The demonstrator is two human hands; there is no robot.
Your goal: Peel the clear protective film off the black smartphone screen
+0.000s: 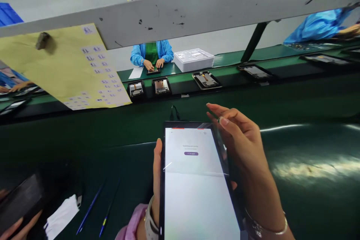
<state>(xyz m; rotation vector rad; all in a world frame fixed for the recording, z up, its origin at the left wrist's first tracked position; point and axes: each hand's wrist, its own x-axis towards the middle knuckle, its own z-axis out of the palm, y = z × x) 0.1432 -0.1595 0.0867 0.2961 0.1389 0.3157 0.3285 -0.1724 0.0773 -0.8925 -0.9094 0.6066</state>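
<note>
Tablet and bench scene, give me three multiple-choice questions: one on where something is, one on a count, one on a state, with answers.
1. Where do the pens lie?
A. left of the tablet
B. on the far belt
C. on the white box

2. How many pens lie there?
A. one
B. two
C. four

3. The tablet's screen is:
A. dark
B. cracked
C. lit

Answers:
1 A, they lie on the green mat left of the tablet.
2 B, two blue pens lie side by side.
3 C, the screen glows white between the left hand and right hand.
</note>
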